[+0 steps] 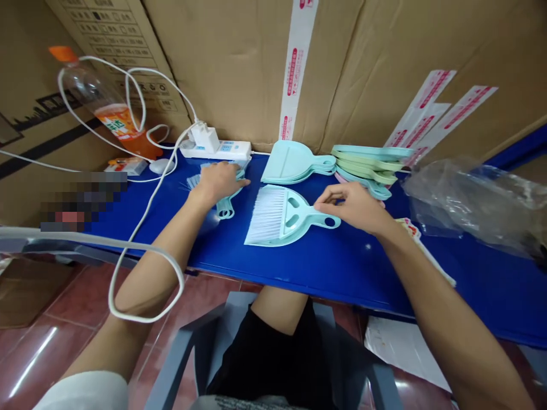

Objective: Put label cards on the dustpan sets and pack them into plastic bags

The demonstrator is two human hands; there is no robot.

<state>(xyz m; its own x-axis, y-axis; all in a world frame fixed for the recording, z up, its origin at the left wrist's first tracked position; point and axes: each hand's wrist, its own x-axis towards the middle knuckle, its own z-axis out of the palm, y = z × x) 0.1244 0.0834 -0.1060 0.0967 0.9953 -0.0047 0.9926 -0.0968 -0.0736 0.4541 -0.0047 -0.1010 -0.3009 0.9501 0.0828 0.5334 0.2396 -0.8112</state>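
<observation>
My right hand is closed, with thumb and fingertips pinching the handle end of a light blue dustpan. A matching hand brush lies in that pan, its white bristles towards the left. My left hand rests palm down over light blue hand brushes, thumb spread apart; its fingertips are partly hidden among them. Behind the pan in my right hand, several light blue dustpans lie stacked. To their right is a pile of dustpans in blue, green and pink.
A white power strip stands by the cardboard wall. An orange drink bottle leans at the left, and a white cable loops across my left arm. Clear plastic bags lie at the right of the blue table.
</observation>
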